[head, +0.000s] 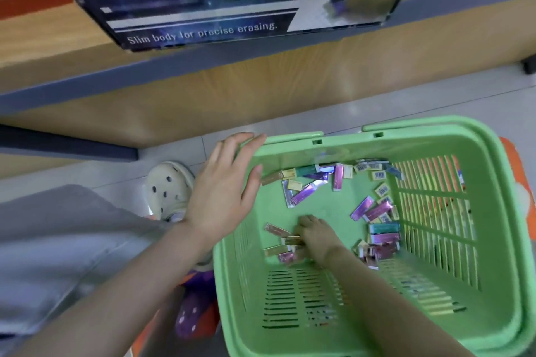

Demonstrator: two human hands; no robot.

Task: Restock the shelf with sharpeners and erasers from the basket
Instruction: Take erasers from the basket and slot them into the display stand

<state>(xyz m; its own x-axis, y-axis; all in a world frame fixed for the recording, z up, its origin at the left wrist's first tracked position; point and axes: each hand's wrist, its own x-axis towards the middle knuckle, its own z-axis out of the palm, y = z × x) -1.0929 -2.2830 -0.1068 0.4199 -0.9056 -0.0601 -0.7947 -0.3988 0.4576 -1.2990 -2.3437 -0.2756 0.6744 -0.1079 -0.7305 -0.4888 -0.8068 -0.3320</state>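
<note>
Item: gold packets (293, 240), being covered on the basket (435, 130) floor at the right hand (316, 238) fingertips, long axes lying left-to-right. Grip closure: cannot be told. Left hand (223, 185), fingers straight, is being held by the rim, farther off.
</note>
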